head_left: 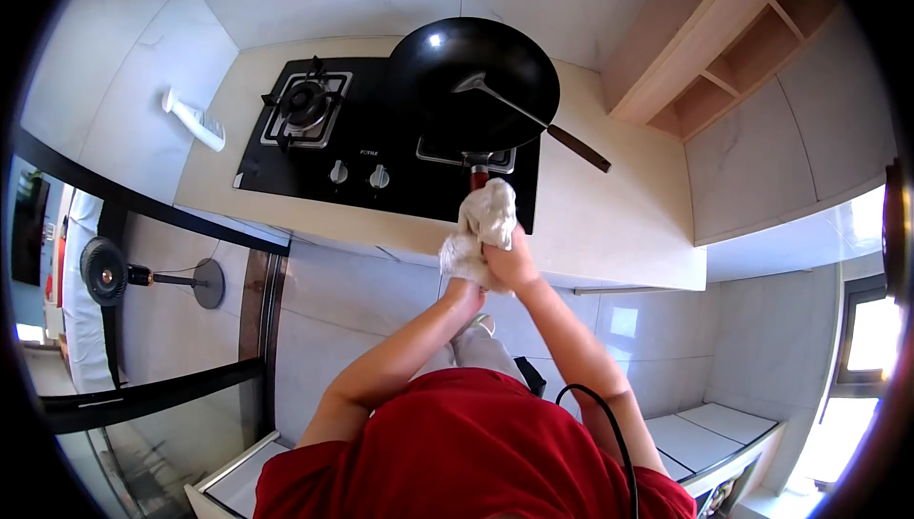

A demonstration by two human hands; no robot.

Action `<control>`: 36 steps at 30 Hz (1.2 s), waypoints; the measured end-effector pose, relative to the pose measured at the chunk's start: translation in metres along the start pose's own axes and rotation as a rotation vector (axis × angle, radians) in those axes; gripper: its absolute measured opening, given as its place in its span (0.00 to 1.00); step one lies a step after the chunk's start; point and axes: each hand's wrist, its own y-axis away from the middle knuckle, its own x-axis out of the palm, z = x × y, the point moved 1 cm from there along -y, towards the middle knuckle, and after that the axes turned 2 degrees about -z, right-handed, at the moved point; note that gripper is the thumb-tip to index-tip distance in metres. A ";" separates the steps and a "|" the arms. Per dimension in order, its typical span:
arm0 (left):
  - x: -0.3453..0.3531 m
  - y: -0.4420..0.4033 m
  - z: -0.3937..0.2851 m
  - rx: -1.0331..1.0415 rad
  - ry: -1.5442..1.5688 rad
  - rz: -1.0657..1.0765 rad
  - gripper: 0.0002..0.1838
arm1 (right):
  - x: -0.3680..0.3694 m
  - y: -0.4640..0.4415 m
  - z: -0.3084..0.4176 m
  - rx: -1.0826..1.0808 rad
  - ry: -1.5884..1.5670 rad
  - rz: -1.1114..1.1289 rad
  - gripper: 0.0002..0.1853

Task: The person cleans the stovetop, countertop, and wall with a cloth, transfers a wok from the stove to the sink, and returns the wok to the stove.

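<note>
My right hand (511, 260) is closed on a bunched white cloth (490, 214). My left hand (466, 294) is close beside it, also closed on the cloth's lower part; most of its fingers are hidden. The cloth's upper end meets the red handle (479, 177) of a black wok (419, 67). Whether a hand grips the handle through the cloth is hidden. The wok sits over the right burner of a black gas stove (314, 167). A metal spatula (514, 107) rests in the wok, its dark wooden grip sticking out over the right rim.
A white bottle (195, 121) stands on the counter (609, 224) left of the stove. The left burner (305, 105) has nothing on it. Wooden shelving (709, 52) hangs at the right. A black fan (105, 271) stands beyond a dark-framed glass door at the left. A black cable (609, 414) crosses my right side.
</note>
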 end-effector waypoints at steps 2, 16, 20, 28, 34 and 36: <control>-0.016 -0.013 0.003 -0.006 -0.164 0.144 0.12 | 0.001 -0.025 0.011 0.179 0.023 -0.093 0.23; 0.002 -0.003 -0.012 -0.160 0.010 0.193 0.22 | 0.016 -0.069 -0.016 0.308 0.102 -0.085 0.35; 0.000 -0.009 -0.006 -0.254 0.028 0.082 0.16 | 0.001 -0.008 0.017 0.306 0.073 -0.078 0.31; -0.033 -0.074 -0.068 0.161 -0.416 -0.046 0.18 | -0.007 -0.007 0.009 0.234 -0.123 -0.165 0.25; 0.017 -0.086 -0.082 -0.150 -0.330 0.311 0.23 | -0.002 -0.016 0.022 0.476 -0.414 -0.068 0.24; 0.016 -0.085 -0.085 -0.183 -0.316 0.358 0.23 | -0.005 -0.001 0.032 0.505 -0.448 -0.093 0.22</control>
